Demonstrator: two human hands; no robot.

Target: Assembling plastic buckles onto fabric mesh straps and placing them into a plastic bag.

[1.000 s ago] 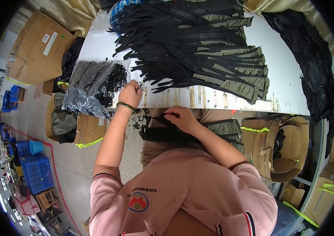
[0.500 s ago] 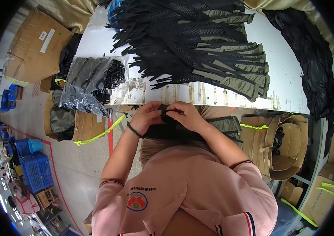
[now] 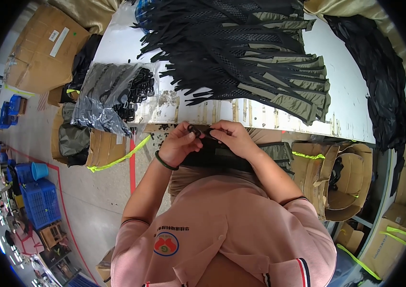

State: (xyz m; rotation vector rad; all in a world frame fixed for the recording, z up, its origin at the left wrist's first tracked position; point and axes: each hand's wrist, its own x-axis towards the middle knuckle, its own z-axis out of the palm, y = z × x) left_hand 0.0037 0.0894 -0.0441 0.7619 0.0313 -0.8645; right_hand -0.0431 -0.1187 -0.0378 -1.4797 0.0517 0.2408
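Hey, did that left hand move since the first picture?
Yes. The left hand moved rightward, away from the plastic bag, and back off the white table, past its front edge.

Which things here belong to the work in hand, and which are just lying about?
Seemingly part of it:
small black piece in the left fingers
black-and-olive fabric across the lap
clear bag of black pieces
fabric pile on the table

Apparently just lying about:
blue crate
light-blue bucket
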